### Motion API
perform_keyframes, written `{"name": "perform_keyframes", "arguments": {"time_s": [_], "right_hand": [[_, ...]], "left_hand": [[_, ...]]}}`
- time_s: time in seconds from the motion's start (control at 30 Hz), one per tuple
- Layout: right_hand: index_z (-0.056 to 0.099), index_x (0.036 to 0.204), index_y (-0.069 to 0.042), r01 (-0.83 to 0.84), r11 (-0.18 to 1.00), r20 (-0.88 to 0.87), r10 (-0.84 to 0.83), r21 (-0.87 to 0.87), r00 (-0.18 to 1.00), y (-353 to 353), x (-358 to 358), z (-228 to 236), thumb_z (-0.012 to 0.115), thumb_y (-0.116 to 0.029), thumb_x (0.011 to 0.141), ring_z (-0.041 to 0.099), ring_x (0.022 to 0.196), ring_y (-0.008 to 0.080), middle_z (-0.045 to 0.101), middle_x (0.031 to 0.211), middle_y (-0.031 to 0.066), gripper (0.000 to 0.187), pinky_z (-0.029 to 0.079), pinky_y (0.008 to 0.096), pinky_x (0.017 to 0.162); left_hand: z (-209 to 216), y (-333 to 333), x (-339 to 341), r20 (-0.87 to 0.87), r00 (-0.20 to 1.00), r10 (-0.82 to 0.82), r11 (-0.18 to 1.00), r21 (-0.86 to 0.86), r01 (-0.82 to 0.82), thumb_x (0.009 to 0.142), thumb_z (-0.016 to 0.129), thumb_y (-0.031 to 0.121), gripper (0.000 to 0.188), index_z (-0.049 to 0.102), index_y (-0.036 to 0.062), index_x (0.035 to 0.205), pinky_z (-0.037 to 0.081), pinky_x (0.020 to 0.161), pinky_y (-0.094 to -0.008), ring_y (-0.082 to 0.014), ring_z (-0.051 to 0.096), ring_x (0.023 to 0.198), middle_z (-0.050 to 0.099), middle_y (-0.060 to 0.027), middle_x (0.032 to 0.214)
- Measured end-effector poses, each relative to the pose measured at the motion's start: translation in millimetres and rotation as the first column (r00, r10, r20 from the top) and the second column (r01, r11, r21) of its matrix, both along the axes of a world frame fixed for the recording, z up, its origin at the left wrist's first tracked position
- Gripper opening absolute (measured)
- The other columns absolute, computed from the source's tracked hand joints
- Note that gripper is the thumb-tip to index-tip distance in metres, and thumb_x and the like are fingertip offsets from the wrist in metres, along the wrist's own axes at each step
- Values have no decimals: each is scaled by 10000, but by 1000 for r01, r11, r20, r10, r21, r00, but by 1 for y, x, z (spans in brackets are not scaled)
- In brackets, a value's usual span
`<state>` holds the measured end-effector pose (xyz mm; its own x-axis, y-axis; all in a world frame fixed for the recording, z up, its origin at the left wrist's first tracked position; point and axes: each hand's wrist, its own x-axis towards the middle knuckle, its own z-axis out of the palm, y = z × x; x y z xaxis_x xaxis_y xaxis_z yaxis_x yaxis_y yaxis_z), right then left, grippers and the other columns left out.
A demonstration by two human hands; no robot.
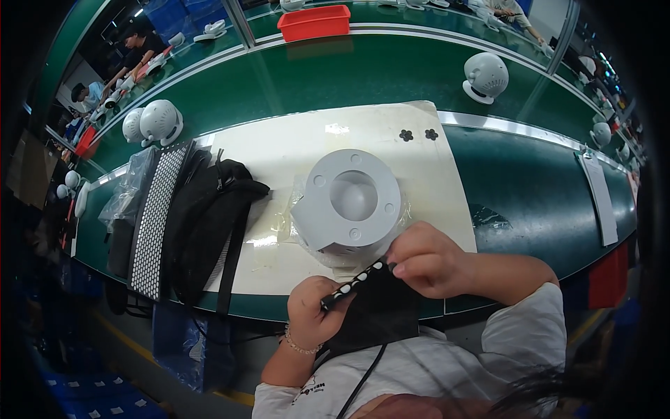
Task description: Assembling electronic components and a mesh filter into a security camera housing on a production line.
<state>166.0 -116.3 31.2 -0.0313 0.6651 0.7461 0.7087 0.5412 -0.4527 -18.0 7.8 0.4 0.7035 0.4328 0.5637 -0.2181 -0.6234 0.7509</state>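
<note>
My left hand [312,309] is closed on the lower left end of a black strip with white round dots [359,281]. At the strip's upper right end, my right hand [430,262] is closed, with thumb and fingers pinched together. The strip slants across in front of my body, near the table's front edge. Just beyond it sits a light grey round housing [319,206] with a large central opening, its ring-shaped face turned up. Clear plastic film [284,227] lies around and under the housing, on a white board [272,276].
Left of the housing lie a black bag [202,223] and a black sheet with rows of white dots [155,230]. Two black flower-shaped pieces [406,135] rest on the board. Round white devices [486,75] stand on the green conveyor [391,70], beyond which is a red bin [314,24].
</note>
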Motion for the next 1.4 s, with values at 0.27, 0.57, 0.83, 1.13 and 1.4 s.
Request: {"name": "perform_keyframes", "arguments": {"time_s": [0.27, 0.57, 0.83, 1.13, 1.4], "right_hand": [[519, 1000, -97, -137, 990, -99, 139, 25, 985, 5, 5, 26, 581, 76, 685, 530, 805, 224, 523, 900, 64, 364, 427, 299, 669], [331, 1199, -90, 42, 943, -443, -194, -330, 875, 69, 34, 69, 509, 58, 761, 492, 814, 101, 437, 1032, 74, 496, 414, 242, 738], [356, 1222, -93, 120, 941, -217, -196, -317, 956, 56, 31, 75, 510, 75, 755, 569, 796, 123, 534, 1037, 89, 520, 435, 246, 664], [525, 1073, -126, 250, 951, 525, -122, -180, 842, 37, 7, 85, 591, 61, 634, 579, 954, 306, 568, 1078, 114, 481, 488, 328, 646], [383, 1192, -122, 82, 978, -177, -117, -190, 977, 60, 21, 61, 546, -31, 762, 472, 936, 233, 541, 888, 48, 468, 360, 385, 875]], "left_hand": [[1, 2, 4, 140, 990, 10, 992, 121, -27, 576, 701, -40, 272, 568, 20, 806, 462, 568, -300, -237, 571, 659, 582, -117, 869], [-6, 1, 16, 87, 996, 20, 978, 205, -38, 574, 702, -24, 303, 615, 18, 861, 494, 639, -283, -228, 590, 812, 294, -231, 1333], [-13, 2, 8, 97, 991, 90, 955, 275, -114, 529, 721, 35, 336, 621, 49, 849, 456, 591, -283, -171, 557, 635, 410, -152, 1266], [-12, 2, 6, 103, 991, 86, 941, 318, -115, 505, 709, 44, 374, 618, 68, 867, 447, 593, -291, -170, 544, 644, 423, -132, 1253], [-16, 0, 7, 97, 993, 68, 957, 276, -92, 506, 703, 38, 352, 621, 56, 848, 446, 582, -291, -169, 540, 641, 437, -129, 1245]]}}
